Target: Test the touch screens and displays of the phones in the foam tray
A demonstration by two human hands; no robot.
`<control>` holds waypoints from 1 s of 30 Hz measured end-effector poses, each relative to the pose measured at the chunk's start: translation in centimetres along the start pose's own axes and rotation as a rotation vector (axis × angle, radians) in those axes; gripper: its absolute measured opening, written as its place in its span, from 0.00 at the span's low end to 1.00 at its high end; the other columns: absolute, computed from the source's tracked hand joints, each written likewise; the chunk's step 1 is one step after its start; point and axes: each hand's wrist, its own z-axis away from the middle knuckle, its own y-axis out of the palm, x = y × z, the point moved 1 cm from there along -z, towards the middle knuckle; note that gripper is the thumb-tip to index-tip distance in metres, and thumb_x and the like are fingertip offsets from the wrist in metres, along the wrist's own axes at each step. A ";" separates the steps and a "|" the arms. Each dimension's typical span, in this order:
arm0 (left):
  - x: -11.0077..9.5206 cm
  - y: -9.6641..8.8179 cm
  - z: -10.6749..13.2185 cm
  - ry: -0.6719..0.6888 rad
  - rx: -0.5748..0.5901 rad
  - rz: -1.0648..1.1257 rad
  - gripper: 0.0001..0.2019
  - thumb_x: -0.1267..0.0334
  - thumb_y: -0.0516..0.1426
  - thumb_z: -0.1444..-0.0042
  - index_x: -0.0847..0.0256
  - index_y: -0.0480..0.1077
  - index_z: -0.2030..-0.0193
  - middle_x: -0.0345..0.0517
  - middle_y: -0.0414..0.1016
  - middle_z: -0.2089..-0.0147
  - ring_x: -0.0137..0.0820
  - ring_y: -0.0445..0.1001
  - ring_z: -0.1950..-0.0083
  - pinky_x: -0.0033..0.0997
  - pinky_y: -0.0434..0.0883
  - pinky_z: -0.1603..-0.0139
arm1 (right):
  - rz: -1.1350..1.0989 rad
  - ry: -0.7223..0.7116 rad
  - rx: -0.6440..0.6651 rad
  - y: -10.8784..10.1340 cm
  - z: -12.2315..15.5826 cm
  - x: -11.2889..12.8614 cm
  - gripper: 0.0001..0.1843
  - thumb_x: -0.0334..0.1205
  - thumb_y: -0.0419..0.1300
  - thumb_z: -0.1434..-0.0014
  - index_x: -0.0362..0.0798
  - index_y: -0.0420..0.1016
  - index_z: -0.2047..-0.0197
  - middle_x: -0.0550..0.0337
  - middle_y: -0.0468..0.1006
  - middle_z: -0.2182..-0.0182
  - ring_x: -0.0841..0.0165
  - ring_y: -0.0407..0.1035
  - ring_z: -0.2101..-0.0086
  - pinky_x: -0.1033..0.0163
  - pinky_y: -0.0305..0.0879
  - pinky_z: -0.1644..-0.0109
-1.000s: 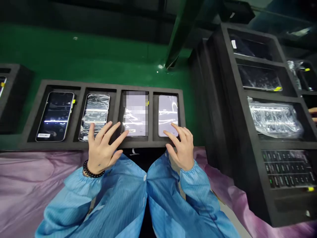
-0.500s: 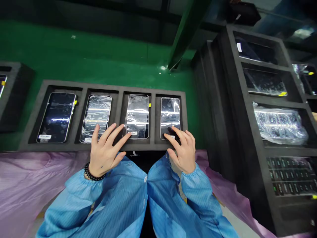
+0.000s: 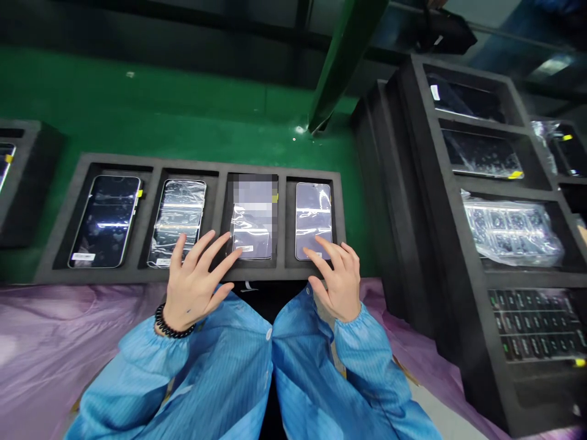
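Observation:
A dark foam tray (image 3: 282, 223) lies before me with several smartphones, each in its own compartment. My left hand (image 3: 192, 290) is spread over the tray's front edge, fingers apart. Its index finger reaches the lower part of the third phone (image 3: 252, 235), whose upper part is pixelated; the other fingers lie over the lower end of the film-covered second phone (image 3: 180, 208). With fingers apart, my right hand (image 3: 339, 284) has its fingertips at the bottom of the rightmost phone (image 3: 313, 211). At the left end lies a dark-screened phone (image 3: 106, 214) with a white label.
Stacked black foam trays (image 3: 477, 232) stand on the right, holding phones and a plastic-wrapped bundle (image 3: 516, 232). Another foam block (image 3: 34, 201) sits at the left edge. A green post (image 3: 342, 67) rises behind the tray from the green tabletop (image 3: 206, 125).
The third and rightmost phones' screens have gone from dark to a pale grey-violet glow. My hands have barely moved; the whole view has shifted slightly.

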 end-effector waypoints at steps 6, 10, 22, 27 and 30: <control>0.0 0.1 0.1 0.003 0.003 0.002 0.30 0.46 0.42 0.32 0.53 0.58 0.27 0.54 0.63 0.28 0.45 0.53 0.23 0.56 0.43 0.21 | 0.005 0.001 -0.006 0.0 0.0 0.0 0.22 0.49 0.46 0.28 0.57 0.71 0.38 0.54 0.71 0.37 0.57 0.66 0.44 0.45 0.53 0.33; 0.0 0.1 0.1 -0.019 -0.011 0.022 0.30 0.46 0.42 0.32 0.50 0.55 0.26 0.51 0.59 0.26 0.44 0.53 0.23 0.54 0.44 0.21 | 0.003 -0.003 -0.010 0.0 0.0 0.0 0.22 0.50 0.46 0.28 0.57 0.71 0.38 0.55 0.72 0.38 0.57 0.66 0.44 0.45 0.54 0.33; 0.1 0.2 0.1 -0.006 -0.036 0.033 0.32 0.45 0.41 0.32 0.57 0.54 0.26 0.55 0.60 0.27 0.43 0.51 0.22 0.52 0.44 0.20 | -0.025 0.006 -0.036 0.1 0.0 0.0 0.25 0.51 0.45 0.28 0.56 0.61 0.32 0.54 0.75 0.40 0.59 0.67 0.44 0.47 0.54 0.33; 0.0 0.1 0.0 -0.007 -0.051 0.041 0.32 0.46 0.41 0.32 0.55 0.52 0.25 0.53 0.58 0.26 0.42 0.50 0.22 0.50 0.45 0.20 | -0.037 -0.001 -0.042 0.1 0.1 -0.1 0.26 0.50 0.47 0.28 0.54 0.61 0.31 0.53 0.74 0.39 0.58 0.67 0.44 0.47 0.54 0.33; 0.0 0.2 0.0 -0.003 -0.012 0.021 0.30 0.46 0.42 0.32 0.52 0.58 0.28 0.51 0.60 0.26 0.43 0.51 0.22 0.51 0.44 0.20 | -0.019 -0.004 -0.016 0.1 0.1 -0.1 0.22 0.48 0.48 0.28 0.56 0.67 0.35 0.54 0.73 0.38 0.58 0.67 0.44 0.45 0.54 0.33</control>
